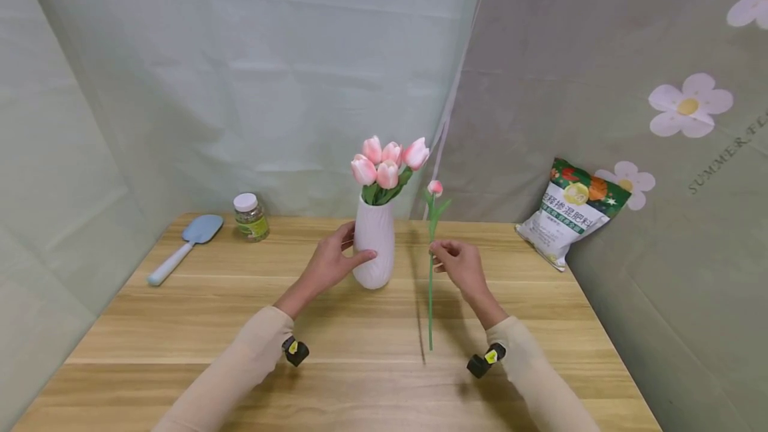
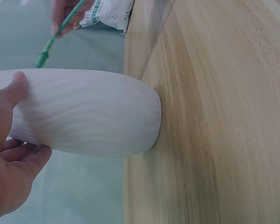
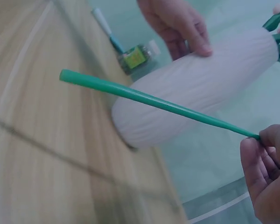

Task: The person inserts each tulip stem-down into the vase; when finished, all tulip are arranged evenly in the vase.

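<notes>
A white vase with a rippled surface stands upright on the wooden table, holding several pink tulips with green leaves. My left hand grips the vase from the left, thumb across its front and fingers around the far side. To the right of the vase, my right hand pinches the green stem of a single pink tulip between thumb and fingertips. That tulip is upright, bloom on top, its stem's lower end pointing down over the table. In the right wrist view the bare stem crosses in front of the vase.
At the table's back left lie a blue trowel with a pale handle and a small jar with a white lid. A fertilizer bag leans at the back right. Fabric walls border the table.
</notes>
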The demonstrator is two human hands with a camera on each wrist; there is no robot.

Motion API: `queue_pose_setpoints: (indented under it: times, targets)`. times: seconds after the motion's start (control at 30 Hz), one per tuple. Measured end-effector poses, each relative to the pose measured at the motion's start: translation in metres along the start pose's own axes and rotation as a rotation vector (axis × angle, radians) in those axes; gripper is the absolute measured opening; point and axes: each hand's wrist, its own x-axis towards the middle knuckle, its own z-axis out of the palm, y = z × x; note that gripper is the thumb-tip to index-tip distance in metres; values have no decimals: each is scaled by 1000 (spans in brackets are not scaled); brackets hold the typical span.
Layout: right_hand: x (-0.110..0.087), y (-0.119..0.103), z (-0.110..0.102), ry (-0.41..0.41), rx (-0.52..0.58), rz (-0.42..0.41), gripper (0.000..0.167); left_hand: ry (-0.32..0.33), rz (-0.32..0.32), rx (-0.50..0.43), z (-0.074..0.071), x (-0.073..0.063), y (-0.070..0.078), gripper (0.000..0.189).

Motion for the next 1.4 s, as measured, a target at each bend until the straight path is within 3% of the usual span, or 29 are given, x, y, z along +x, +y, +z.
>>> queue_pose_setpoints:
  times: [0.23, 0.6, 0.93, 1.4]
  targets:
    - [5, -8, -10, 38, 66, -44, 33, -4, 0, -8, 0, 0, 1, 79]
    - [4, -34, -17, 121, 158, -201, 24, -9, -6, -12, -1, 0, 0, 79]
    - [0, -50, -19, 155, 277, -270, 26, -11, -7, -13, 0, 0, 1, 80]
    - [5, -87, -27, 228, 384, -549, 15, -7, -8, -27, 0, 0, 0, 79]
